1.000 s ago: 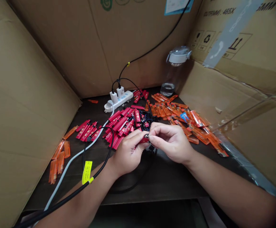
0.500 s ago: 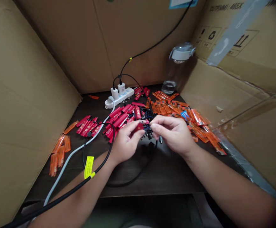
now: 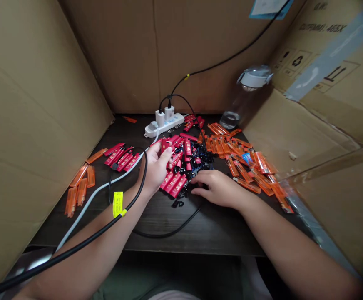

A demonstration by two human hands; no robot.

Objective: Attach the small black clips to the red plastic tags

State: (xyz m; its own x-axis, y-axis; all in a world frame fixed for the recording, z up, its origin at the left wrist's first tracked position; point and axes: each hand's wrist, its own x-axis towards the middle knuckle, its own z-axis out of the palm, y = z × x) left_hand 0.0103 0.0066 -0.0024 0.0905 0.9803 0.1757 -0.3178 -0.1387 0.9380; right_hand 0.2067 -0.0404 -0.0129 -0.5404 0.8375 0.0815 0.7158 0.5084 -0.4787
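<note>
My left hand [image 3: 157, 168] is closed around a red lighter [image 3: 165, 144], thumb lying along its side. The lighter's lower part is hidden by my fingers. To its right, my right hand [image 3: 217, 188] reaches into a heap of small black parts [image 3: 200, 164]. Its thumb and index finger are apart, with no object visible between them; the other fingers are partly hidden. Red lighters [image 3: 174, 183] lie between my hands, some side by side. A few loose black bits [image 3: 177, 203] rest just in front of them.
Orange lighters [image 3: 244, 171] spread along the right, more [image 3: 81, 189] at left. Another red group [image 3: 122, 157] sits left of a white cable [image 3: 106, 187]. Behind are a power strip [image 3: 165, 127] and water bottle [image 3: 247, 98]. A black cable [image 3: 137, 196] crosses my left forearm. Cardboard walls [image 3: 131, 54] enclose the table.
My hands were close together over the heap. The left has moved left with the red lighter, while the right has lowered to the black parts. The view has shifted slightly.
</note>
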